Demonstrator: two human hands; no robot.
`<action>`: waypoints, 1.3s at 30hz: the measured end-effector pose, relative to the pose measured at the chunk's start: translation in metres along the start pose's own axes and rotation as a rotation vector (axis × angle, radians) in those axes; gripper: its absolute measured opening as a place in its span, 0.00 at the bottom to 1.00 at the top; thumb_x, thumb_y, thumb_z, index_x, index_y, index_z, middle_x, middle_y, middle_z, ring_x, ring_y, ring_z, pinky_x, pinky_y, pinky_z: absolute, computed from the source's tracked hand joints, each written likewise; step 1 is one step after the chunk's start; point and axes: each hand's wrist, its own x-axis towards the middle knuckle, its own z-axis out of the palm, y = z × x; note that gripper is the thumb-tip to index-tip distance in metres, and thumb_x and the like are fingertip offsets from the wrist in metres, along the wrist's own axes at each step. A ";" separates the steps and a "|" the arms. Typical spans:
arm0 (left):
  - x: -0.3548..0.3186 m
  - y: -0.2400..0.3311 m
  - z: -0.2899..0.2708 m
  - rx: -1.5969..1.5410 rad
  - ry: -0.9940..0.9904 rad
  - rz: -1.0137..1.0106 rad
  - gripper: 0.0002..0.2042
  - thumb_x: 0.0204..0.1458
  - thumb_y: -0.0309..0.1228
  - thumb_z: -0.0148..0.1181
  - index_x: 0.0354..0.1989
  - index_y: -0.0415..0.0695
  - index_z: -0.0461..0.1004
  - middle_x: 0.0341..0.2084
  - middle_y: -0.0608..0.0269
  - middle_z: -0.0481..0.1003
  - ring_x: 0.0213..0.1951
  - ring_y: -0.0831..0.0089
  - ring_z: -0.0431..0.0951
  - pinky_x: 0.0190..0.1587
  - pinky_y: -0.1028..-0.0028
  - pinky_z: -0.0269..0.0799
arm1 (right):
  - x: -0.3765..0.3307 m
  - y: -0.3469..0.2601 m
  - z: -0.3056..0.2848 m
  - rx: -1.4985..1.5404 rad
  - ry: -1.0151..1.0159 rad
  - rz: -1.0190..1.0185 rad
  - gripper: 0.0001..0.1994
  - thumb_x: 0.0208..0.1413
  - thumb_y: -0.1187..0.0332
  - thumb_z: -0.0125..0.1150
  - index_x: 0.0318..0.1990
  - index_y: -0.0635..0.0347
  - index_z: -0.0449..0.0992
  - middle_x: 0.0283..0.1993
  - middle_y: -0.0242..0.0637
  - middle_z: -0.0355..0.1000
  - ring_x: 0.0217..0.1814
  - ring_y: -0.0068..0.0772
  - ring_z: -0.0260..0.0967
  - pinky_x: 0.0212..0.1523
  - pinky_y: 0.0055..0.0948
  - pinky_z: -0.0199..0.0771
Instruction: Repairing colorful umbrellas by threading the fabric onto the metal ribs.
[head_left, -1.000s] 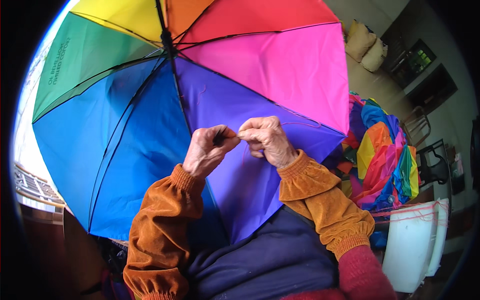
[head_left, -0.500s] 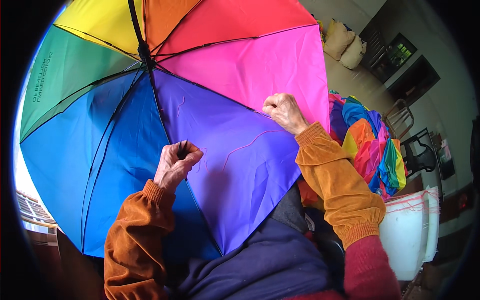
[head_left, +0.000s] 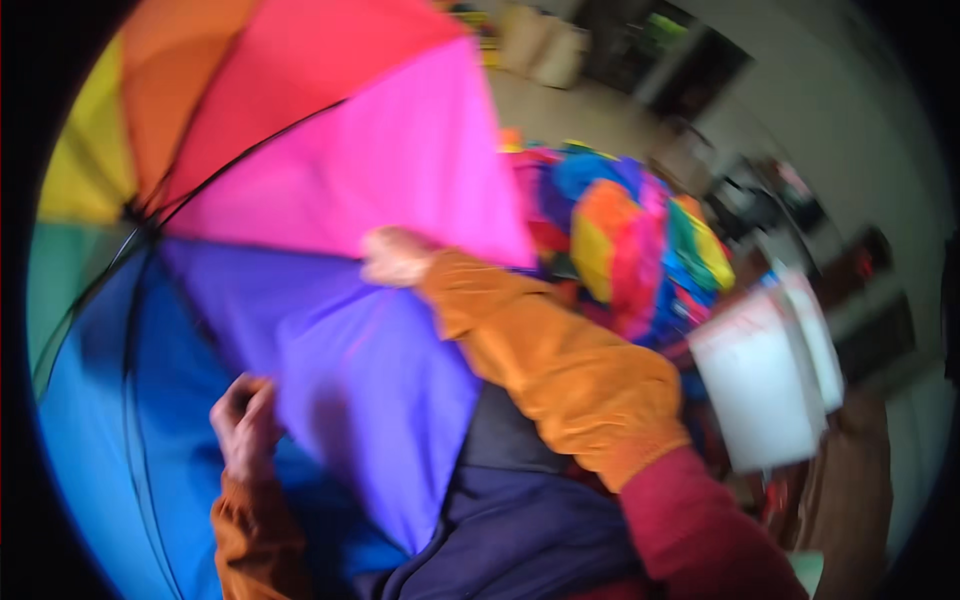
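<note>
An open umbrella (head_left: 400,150) with rainbow-coloured panels lies across my lap, its inside and black ribs facing me. My right hand (head_left: 397,257) is closed, fingers pressed together, at the seam between the pink panel and the purple panel (head_left: 400,400). Lower and to the left, my left hand (head_left: 248,425) is curled in a pinch over the border of the blue and purple panels. Blur hides whatever either hand's fingers may hold. A faint pink streak, perhaps thread, shows on the purple cloth.
To the right of the umbrella is a heap of rainbow-coloured cloth (head_left: 605,240). Nearer me on the right stands a white block-like thing (head_left: 755,385) with reddish strands on top. Pale sacks or cushions (head_left: 545,45) sit on the floor farther back.
The view has swung right and blurred, so the umbrella and both hands appear farther left. Both hands remain closed. The purple panel looks more folded between them.
</note>
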 end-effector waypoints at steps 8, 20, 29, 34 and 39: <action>0.025 -0.038 -0.038 -0.014 -0.121 -0.036 0.04 0.50 0.28 0.53 0.25 0.47 0.67 0.12 0.77 0.58 0.11 0.86 0.55 0.11 0.84 0.51 | -0.079 -0.042 -0.064 0.823 0.215 -0.175 0.07 0.36 0.72 0.56 0.14 0.64 0.68 0.17 0.41 0.67 0.18 0.37 0.67 0.17 0.33 0.68; 0.101 -0.102 -0.065 0.487 0.080 0.611 0.07 0.50 0.29 0.55 0.32 0.38 0.74 0.35 0.54 0.69 0.29 0.68 0.72 0.27 0.71 0.72 | -0.242 0.026 -0.215 1.956 0.882 -0.267 0.09 0.45 0.65 0.48 0.26 0.63 0.61 0.34 0.43 0.67 0.18 0.34 0.66 0.13 0.31 0.68; 0.101 -0.066 -0.002 0.648 0.044 0.912 0.08 0.44 0.30 0.59 0.27 0.38 0.71 0.16 0.59 0.72 0.14 0.66 0.66 0.14 0.67 0.63 | -0.300 0.062 -0.231 1.936 1.051 -0.375 0.09 0.50 0.62 0.51 0.24 0.55 0.63 0.30 0.36 0.67 0.18 0.24 0.57 0.18 0.25 0.57; 0.129 -0.090 -0.041 0.643 0.047 0.743 0.11 0.47 0.31 0.58 0.36 0.40 0.71 0.28 0.57 0.71 0.25 0.64 0.69 0.25 0.66 0.69 | -0.299 0.051 -0.238 1.934 1.068 -0.361 0.10 0.52 0.62 0.53 0.24 0.56 0.64 0.26 0.34 0.66 0.18 0.23 0.58 0.18 0.25 0.58; 0.134 -0.092 -0.042 0.715 0.096 0.650 0.12 0.51 0.32 0.56 0.43 0.44 0.71 0.43 0.56 0.66 0.41 0.68 0.69 0.40 0.69 0.71 | -0.310 0.036 -0.247 1.776 1.151 -0.363 0.09 0.53 0.65 0.53 0.26 0.59 0.66 0.24 0.34 0.66 0.18 0.23 0.59 0.18 0.26 0.59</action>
